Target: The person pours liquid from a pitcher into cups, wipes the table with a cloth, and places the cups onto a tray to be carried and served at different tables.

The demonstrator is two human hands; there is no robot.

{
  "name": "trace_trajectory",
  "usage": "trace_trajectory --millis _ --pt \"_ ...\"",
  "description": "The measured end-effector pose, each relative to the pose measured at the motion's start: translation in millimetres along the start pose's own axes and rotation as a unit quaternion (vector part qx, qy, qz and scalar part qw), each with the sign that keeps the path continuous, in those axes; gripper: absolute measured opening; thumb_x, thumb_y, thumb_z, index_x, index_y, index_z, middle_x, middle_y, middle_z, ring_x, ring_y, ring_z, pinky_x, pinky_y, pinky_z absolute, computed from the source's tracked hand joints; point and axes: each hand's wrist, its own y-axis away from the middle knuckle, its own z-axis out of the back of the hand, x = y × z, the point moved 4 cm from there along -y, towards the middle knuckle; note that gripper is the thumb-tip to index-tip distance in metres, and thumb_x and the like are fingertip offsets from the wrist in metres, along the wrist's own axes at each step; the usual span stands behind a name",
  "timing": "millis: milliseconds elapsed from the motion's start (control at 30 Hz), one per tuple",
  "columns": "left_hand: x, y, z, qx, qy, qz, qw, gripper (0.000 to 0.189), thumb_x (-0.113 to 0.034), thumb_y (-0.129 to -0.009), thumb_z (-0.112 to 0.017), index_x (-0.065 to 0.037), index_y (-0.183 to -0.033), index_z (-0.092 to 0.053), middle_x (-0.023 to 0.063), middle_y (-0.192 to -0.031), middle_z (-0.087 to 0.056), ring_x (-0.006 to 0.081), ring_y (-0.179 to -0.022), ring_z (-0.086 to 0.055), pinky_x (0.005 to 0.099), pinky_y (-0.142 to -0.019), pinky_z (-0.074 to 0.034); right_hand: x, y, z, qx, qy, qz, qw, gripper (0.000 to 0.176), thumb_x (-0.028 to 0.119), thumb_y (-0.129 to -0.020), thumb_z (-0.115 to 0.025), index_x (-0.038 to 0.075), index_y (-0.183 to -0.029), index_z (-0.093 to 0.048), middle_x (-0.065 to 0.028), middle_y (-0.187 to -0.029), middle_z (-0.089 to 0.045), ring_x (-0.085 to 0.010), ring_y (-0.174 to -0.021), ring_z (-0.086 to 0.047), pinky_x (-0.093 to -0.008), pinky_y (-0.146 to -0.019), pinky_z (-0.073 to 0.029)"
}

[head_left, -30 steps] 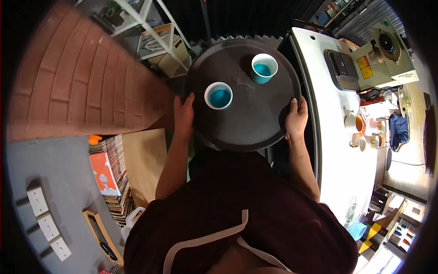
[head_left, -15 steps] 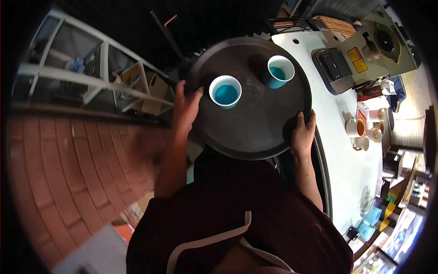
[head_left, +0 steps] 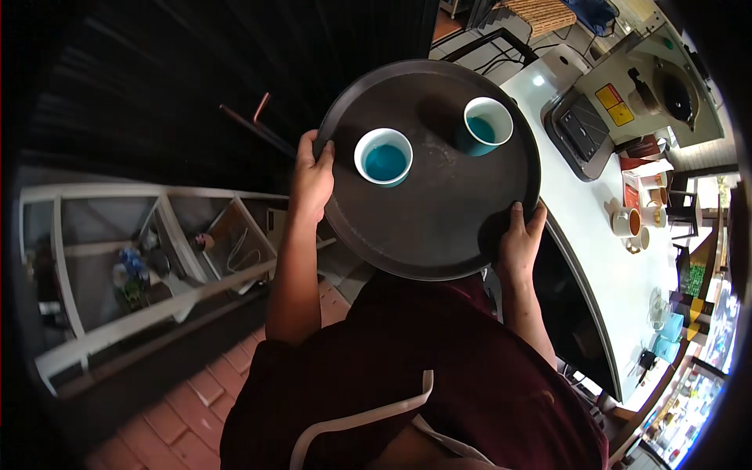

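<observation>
A round dark serving tray is held out in front of my body. My left hand grips its left rim, thumb on top and the other fingers hidden beneath. On the lower right rim, my right hand holds on in the same way. Two cups with white insides and blue liquid stand on the tray: one cup left of the middle, near my left hand, and another cup at the upper right. Both are upright and apart from each other.
To the right runs a white counter bearing a grey-green machine, a black scale-like device and several mugs. A white-framed shelf stands at the left above brick flooring. A copper-coloured bent handle sticks out beyond the tray.
My view and body have turned, so the shelf now lies lower at the left and less brick floor shows. Both hands keep hold of the tray, and the cups stay in place on it.
</observation>
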Motion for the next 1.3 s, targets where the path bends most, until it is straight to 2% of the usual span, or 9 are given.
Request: trace_trajectory --millis 167,267,467,533,633,767,1000,1167,1300 --pt "-9.3 -71.3 -10.0 0.000 -0.028 -0.028 0.999 0.021 -0.015 -0.095 -0.049 -0.006 -0.114 -0.051 0.0020 -0.088 -0.055 0.0096 -0.083 -0.048 0.0253 -0.075 -0.040 -5.4 -39.0 -35.2 -0.010 -0.054 -0.029 0.998 0.026 0.010 -0.097 -0.044 0.001 -0.121 -0.040 -0.0110 -0.106 -0.055 -0.0154 -0.097 -0.051 -0.0288 -0.087 -0.041" --pt "-23.5 -116.2 -21.6 0.001 -0.044 0.000 0.999 0.018 -0.014 -0.095 -0.049 -0.006 -0.111 -0.053 0.0000 -0.082 -0.052 0.0084 -0.077 -0.046 0.0247 -0.071 -0.039 0.0 -70.2 -53.9 -0.009 -0.043 -0.030 0.999 0.024 0.011 -0.097 -0.045 0.002 -0.118 -0.040 -0.0092 -0.102 -0.054 -0.0140 -0.093 -0.050 -0.0283 -0.084 -0.041" --pt "-51.2 -207.0 -53.5 0.026 -0.087 -0.059 0.994 0.013 -0.012 -0.094 -0.052 -0.005 -0.105 -0.055 -0.0011 -0.078 -0.050 0.0077 -0.072 -0.043 0.0241 -0.067 -0.038 15.2 -131.6 -80.9 -0.003 -0.059 -0.037 0.998 0.021 0.009 -0.095 -0.050 0.003 -0.112 -0.040 -0.0076 -0.094 -0.053 -0.0110 -0.084 -0.048 -0.0264 -0.075 -0.042" --pt "-62.0 -235.6 -67.1 0.065 -0.070 -0.064 0.993 0.012 -0.011 -0.094 -0.052 -0.005 -0.103 -0.056 -0.0008 -0.078 -0.050 0.0078 -0.074 -0.044 0.0242 -0.069 -0.039 24.4 -147.1 -93.0 0.012 -0.127 -0.047 0.991 0.024 0.007 -0.092 -0.053 0.005 -0.111 -0.037 -0.0085 -0.093 -0.055 -0.0096 -0.079 -0.050 -0.0230 -0.067 -0.042" --pt "-74.1 -281.5 -86.2 0.111 -0.056 -0.078 0.989 0.011 -0.010 -0.094 -0.052 -0.005 -0.102 -0.056 0.0001 -0.077 -0.051 0.0087 -0.075 -0.046 0.0249 -0.070 -0.039 41.9 -166.2 -107.8 -0.011 -0.088 -0.051 0.995 0.025 0.006 -0.092 -0.053 0.005 -0.110 -0.036 -0.0098 -0.093 -0.056 -0.0095 -0.077 -0.052 -0.0221 -0.065 -0.043" --pt "-90.5 -345.2 -115.3 0.157 -0.096 -0.115 0.976 0.011 -0.010 -0.094 -0.052 -0.005 -0.102 -0.056 0.0016 -0.080 -0.054 0.0101 -0.077 -0.049 0.0256 -0.072 -0.041 43.9 -192.4 -133.2 -0.067 -0.011 -0.023 0.997 0.034 0.009 -0.089 -0.058 0.002 -0.114 -0.037 -0.0122 -0.096 -0.057 -0.0149 -0.088 -0.055 -0.0275 -0.077 -0.045" --pt "-115.8 -449.5 -171.3 0.286 -0.058 -0.120 0.949 0.012 -0.011 -0.093 -0.053 -0.003 -0.103 -0.056 0.0021 -0.081 -0.056 0.0109 -0.078 -0.052 0.0261 -0.072 -0.043 62.2 -224.6 -195.3 -0.156 -0.064 -0.015 0.986 0.037 0.009 -0.087 -0.060 -0.001 -0.119 -0.044 -0.0121 -0.108 -0.058 -0.0166 -0.097 -0.055 -0.0295 -0.086 -0.044" --pt "-112.0 -504.8 -210.9 0.362 -0.042 -0.091 0.927 0.012 -0.012 -0.093 -0.054 -0.005 -0.103 -0.057 -0.0042 -0.071 -0.050 0.0048 -0.056 -0.040 0.0214 -0.049 -0.032 68.2 -246.8 -218.8 -0.211 -0.093 -0.033 0.973 0.042 0.010 -0.087 -0.061 -0.001 -0.124 -0.044 -0.0122 -0.111 -0.058 -0.0176 -0.101 -0.055 -0.0304 -0.090 -0.043" --pt "-113.3 -530.5 -248.2 0.377 -0.006 -0.146 0.914 0.013 -0.013 -0.093 -0.054 -0.006 -0.103 -0.057 -0.0055 -0.068 -0.047 0.0036 -0.054 -0.035 0.0216 -0.047 -0.028 66.6 -275.3 -219.9 -0.250 -0.068 -0.006 0.966 0.041 0.012 -0.088 -0.061 -0.002 -0.122 -0.046 -0.0120 -0.109 -0.059 -0.0176 -0.098 -0.056 -0.0297 -0.088 -0.043"
